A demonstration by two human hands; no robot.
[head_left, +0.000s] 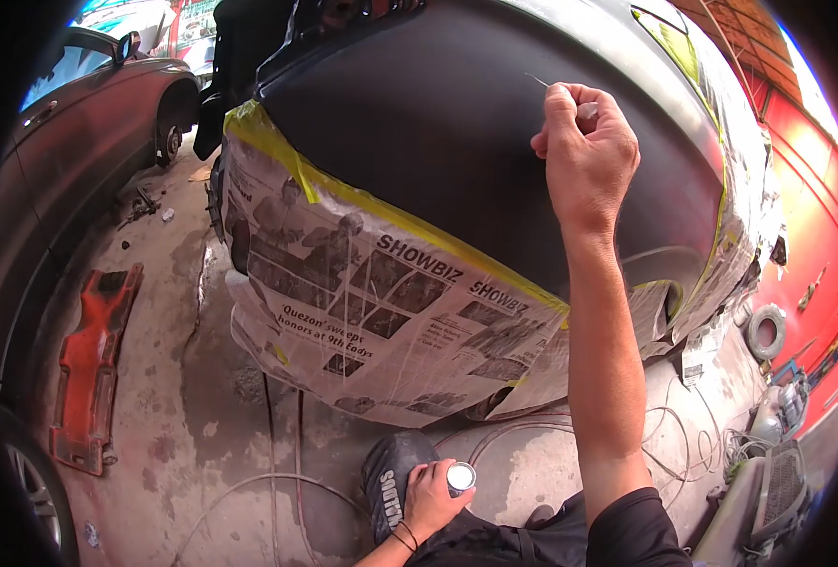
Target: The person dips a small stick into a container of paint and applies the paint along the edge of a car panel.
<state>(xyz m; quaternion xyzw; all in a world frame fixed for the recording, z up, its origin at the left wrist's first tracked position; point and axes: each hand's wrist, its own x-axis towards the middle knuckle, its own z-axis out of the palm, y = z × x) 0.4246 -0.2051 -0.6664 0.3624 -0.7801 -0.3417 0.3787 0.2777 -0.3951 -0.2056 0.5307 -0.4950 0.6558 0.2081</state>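
Note:
My right hand (591, 142) is raised over the dark car body panel (419, 104), fingers pinched on a thin, needle-like sliver (535, 78). Its tip points up and left, close to the panel; I cannot tell whether it touches. Low in the view, my left hand (433, 501) is wrapped round a small round can (461, 477) with a white top or white contents, held near my knee. Newspaper masking (343, 283) hangs below the panel, edged with yellow tape (381, 213).
A dark car (88, 132) stands at the left, with a red creeper board (95, 369) on the concrete floor (164, 416). Hoses (271, 435) trail across the ground. At the right are a tyre (766, 333), a compressor-like machine (778, 411) and a red wall (802, 198).

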